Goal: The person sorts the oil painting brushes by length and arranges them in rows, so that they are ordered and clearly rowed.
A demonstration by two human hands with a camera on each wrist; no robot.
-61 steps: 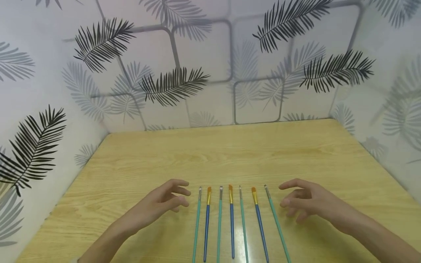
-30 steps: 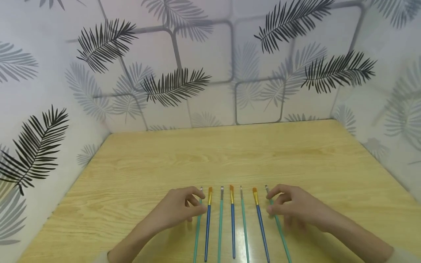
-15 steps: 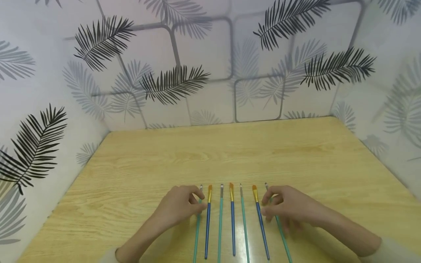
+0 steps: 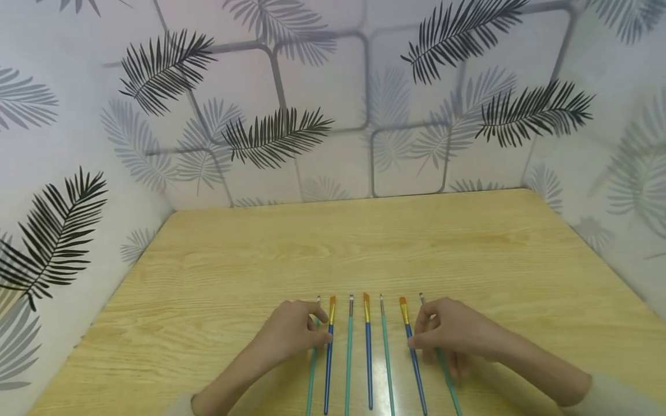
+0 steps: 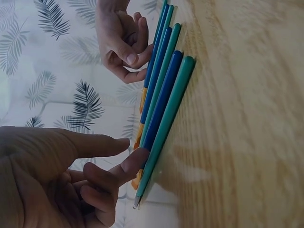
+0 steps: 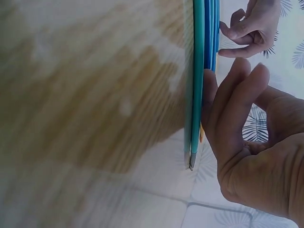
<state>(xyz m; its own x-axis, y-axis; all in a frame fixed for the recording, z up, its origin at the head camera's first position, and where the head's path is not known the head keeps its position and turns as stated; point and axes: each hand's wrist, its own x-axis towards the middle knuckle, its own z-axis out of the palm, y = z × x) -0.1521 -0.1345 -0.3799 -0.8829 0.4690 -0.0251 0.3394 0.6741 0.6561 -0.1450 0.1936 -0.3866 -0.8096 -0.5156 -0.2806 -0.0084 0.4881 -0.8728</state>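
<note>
Several paintbrushes lie side by side on the table with their bristles pointing away. In the head view my left hand [image 4: 291, 329] arches over the leftmost teal paintbrush [image 4: 312, 375]. Its thumb tip is right at the left blue paintbrush [image 4: 328, 370], and in the left wrist view a small gap shows between thumb and index finger. My right hand [image 4: 458, 329] reaches across the rightmost teal paintbrush [image 4: 448, 381], thumb tip at the right blue paintbrush [image 4: 416, 372]. Between the hands lie a teal paintbrush [image 4: 348, 358], a blue paintbrush [image 4: 368, 358] and another teal paintbrush [image 4: 387, 358].
The wooden table [image 4: 291, 242] stretches back to a wall [image 4: 322, 86] covered in a leaf pattern. Similar patterned panels stand along its left and right sides. The paintbrushes are spaced a little apart, their handle ends toward the near edge.
Both hands have moved inward from outside the row, over the outermost teal paintbrushes to the blue ones beside them. The paintbrushes lie as before.
</note>
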